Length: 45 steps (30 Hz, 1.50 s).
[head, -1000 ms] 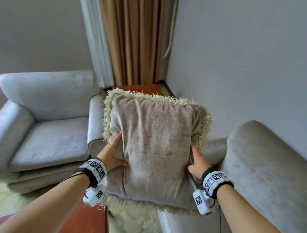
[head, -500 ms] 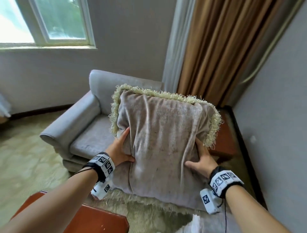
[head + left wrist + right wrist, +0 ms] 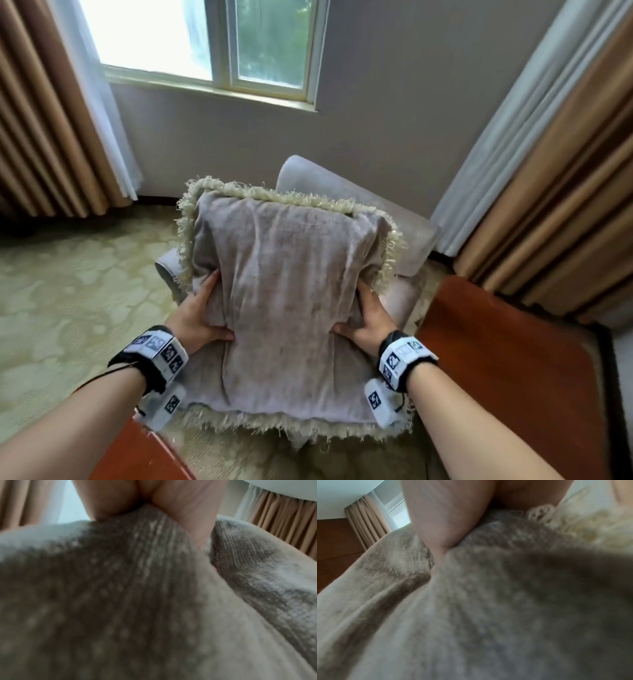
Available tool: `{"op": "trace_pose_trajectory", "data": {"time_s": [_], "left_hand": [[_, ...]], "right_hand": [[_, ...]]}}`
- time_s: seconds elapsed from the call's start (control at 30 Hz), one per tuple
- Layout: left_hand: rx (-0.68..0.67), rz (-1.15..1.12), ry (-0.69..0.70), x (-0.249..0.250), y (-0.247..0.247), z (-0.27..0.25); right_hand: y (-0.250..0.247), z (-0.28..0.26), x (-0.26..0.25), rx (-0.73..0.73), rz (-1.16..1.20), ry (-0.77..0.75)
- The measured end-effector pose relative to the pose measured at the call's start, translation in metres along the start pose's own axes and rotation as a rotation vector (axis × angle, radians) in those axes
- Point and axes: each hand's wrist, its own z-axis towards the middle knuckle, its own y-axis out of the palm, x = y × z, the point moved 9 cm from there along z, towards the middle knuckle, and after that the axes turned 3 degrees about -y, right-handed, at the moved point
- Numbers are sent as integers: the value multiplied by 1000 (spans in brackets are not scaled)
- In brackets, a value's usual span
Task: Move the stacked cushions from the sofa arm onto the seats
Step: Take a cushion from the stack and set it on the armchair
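Observation:
A taupe velvet cushion (image 3: 287, 301) with a cream fringe hangs in front of me, held up between both hands. My left hand (image 3: 202, 317) grips its left side, thumb on top and fingers tucked under. On the other side my right hand (image 3: 368, 315) grips it the same way. Behind the cushion stands a grey armchair (image 3: 416, 236), mostly hidden by it. In both wrist views the cushion fabric (image 3: 154, 601) (image 3: 488, 608) fills the picture, with my thumb pressed into it.
Brown wooden table surfaces lie at the lower right (image 3: 507, 359) and lower left (image 3: 137, 455). Tan curtains (image 3: 565, 188) hang at both sides of a window (image 3: 212, 41). Patterned green carpet (image 3: 68, 291) covers the floor to the left.
I have turned left with the cushion in both hands. The long sofa has left the view, and the grey armchair now sits straight ahead under the window.

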Motion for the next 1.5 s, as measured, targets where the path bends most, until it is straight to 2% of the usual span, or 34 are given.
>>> {"op": "trace_pose_trajectory", "data": {"time_s": [0.27, 0.43, 0.57, 0.67, 0.83, 1.03, 1.17, 1.3, 1.5], "left_hand": [[86, -63, -129, -80, -57, 50], [115, -94, -198, -122, -69, 73], [137, -77, -251, -150, -73, 116], [124, -27, -286, -158, -73, 162], [55, 118, -294, -138, -69, 253], [-63, 94, -157, -113, -46, 362], [-149, 84, -49, -115, -18, 434], [-273, 118, 89, -107, 27, 503], [-447, 81, 240, -108, 115, 572]], "right_hand": [[81, 137, -35, -130, -7, -90], [124, 199, -34, -263, -24, -92], [148, 259, -19, -307, 3, -116], [153, 303, 5, -310, 29, -95], [128, 366, 41, -248, 49, -25], [95, 409, 86, -149, 62, 114], [78, 426, 114, -53, 65, 247], [60, 419, 152, 70, 16, 425], [62, 386, 214, 197, -57, 679]]}}
